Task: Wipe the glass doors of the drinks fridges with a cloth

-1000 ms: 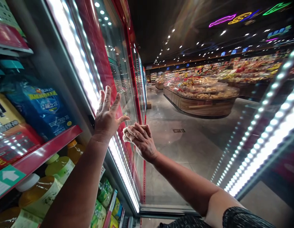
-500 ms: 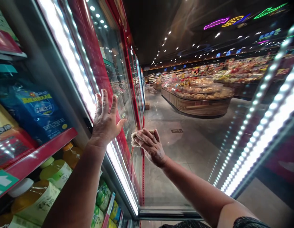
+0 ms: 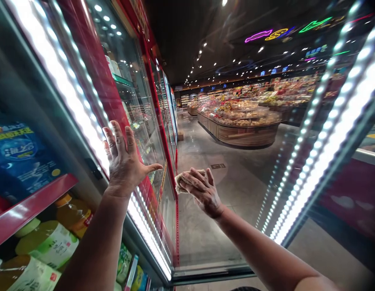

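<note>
My right hand (image 3: pixel 202 192) presses a folded beige cloth (image 3: pixel 187 182) against the clear glass door (image 3: pixel 211 238), fingers laid over the cloth. My left hand (image 3: pixel 123 161) is spread flat, thumb out to the right, at the door's left side beside the bright light strip (image 3: pixel 145 222); it holds nothing. Through the glass I see the shop floor. The part of the cloth under my palm is hidden.
At left, a cooler shelf with a red edge (image 3: pixel 35 206) carries drink bottles (image 3: pixel 49 242) and a blue package (image 3: pixel 23 157). Beyond the glass stand red-framed coolers (image 3: pixel 152 101) and a wood-sided display island (image 3: pixel 242 135). Another light strip (image 3: pixel 314 161) slants at right.
My right hand and the cloth have shifted slightly right in view. My left hand appears further left, its thumb stretched out more. The whole view has turned a little, sliding the shelf leftward.
</note>
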### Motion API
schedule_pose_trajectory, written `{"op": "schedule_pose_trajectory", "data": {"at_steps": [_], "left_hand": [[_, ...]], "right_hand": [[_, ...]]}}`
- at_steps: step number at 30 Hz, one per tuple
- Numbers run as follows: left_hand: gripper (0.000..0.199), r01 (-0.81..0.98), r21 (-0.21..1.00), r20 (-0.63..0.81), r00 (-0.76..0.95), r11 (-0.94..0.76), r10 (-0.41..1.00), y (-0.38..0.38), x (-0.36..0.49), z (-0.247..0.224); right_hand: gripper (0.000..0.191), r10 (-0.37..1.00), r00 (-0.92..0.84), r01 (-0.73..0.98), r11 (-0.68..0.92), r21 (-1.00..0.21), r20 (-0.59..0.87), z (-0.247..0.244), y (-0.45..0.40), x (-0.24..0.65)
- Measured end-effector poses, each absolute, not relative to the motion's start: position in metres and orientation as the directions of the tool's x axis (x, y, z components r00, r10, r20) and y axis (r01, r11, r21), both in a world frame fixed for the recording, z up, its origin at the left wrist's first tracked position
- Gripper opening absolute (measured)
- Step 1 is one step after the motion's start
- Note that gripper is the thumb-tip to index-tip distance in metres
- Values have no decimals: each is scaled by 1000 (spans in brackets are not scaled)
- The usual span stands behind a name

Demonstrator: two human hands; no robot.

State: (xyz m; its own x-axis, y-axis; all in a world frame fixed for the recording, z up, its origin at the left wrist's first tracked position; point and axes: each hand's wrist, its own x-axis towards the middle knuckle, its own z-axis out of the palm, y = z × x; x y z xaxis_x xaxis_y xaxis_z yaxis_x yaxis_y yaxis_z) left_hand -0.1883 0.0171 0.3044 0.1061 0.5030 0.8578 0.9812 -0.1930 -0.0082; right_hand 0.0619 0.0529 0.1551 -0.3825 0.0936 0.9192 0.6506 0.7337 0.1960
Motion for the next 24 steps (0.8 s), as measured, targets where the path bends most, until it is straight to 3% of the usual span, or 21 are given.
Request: {"op": "schedule_pose_trajectory", "data": {"at_steps": [6,13,17,20,24], "left_hand": [[159,983,-37,867,122,-180,484,20,-189,304],[166,988,29,848,57,-154,527,24,-190,300],[165,987,89,843,-2,-136,537,26,-189,296],[154,980,128,853,-33,-149,521,25,-184,287],[125,971,165,880,-66,-173,471,23,-175,266]], "right_hand": [[50,138,-189,718,694,42,972,163,57,88],[45,80,-379,650,732,203,922,151,60,109],[51,105,-291,696,705,135,951,156,64,133],[53,139,-243,707,703,77,960,156,64,132],[47,124,-371,654,738,164,920,152,65,142]]}}
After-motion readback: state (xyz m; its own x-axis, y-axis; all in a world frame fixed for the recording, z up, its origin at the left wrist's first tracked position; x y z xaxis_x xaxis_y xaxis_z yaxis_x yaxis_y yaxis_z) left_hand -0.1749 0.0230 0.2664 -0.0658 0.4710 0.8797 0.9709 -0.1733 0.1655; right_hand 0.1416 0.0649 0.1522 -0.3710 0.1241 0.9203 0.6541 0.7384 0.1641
